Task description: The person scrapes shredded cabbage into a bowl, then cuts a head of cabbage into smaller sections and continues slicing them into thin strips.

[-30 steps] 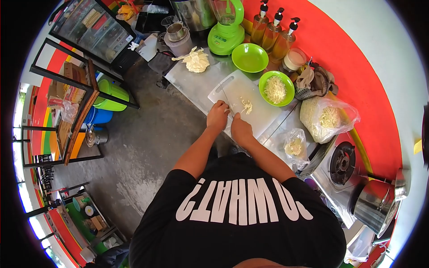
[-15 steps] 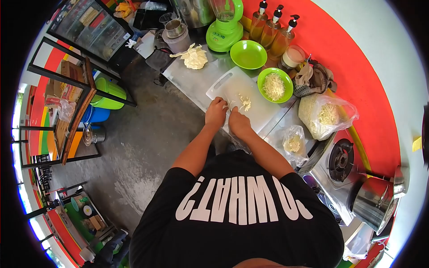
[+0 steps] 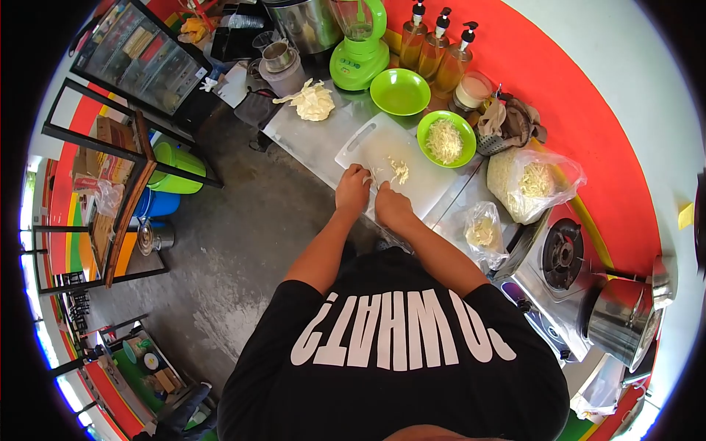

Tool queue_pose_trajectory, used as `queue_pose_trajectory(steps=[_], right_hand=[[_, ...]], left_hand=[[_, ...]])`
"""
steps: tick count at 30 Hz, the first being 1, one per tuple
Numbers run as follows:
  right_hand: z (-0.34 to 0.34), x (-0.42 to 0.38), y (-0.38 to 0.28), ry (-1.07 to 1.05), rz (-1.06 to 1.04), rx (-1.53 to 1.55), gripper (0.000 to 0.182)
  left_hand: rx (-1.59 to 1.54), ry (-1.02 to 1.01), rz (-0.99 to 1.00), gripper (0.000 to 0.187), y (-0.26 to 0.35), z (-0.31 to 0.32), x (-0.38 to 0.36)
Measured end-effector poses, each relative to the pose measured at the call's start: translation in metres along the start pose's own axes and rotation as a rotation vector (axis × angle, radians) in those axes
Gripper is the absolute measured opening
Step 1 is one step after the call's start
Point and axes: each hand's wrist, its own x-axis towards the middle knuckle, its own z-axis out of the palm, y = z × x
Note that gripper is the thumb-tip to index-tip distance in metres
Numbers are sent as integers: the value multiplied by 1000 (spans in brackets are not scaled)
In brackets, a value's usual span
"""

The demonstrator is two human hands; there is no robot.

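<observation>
- Left hand [image 3: 353,189]: at the near edge of the board [image 3: 429,187], fingers bent; whether it grips anything, cannot tell.
- Right hand [image 3: 394,206]: just beside the left hand, fingers curled closed; item gripped not discernible.
- Chopped pieces [image 3: 399,171]: on the board, beyond the right hand.
- Shreds [image 3: 445,141]: inside the green bowl [image 3: 468,152], at the board's far right corner.
- Blender [image 3: 359,65]: behind the second bowl [image 3: 401,92].
- Large bag [image 3: 507,187]: right of the board, holding similar shreds.
- Small bag [image 3: 483,232]: nearer the person, beside the stove [image 3: 535,253].
</observation>
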Motion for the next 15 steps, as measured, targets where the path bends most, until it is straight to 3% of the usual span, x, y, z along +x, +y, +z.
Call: queue_pose_trajectory(steps=[15], right_hand=[[29, 5, -6, 50, 138, 23, 23]], left_hand=[[21, -69, 89, 14, -10, -5, 10]])
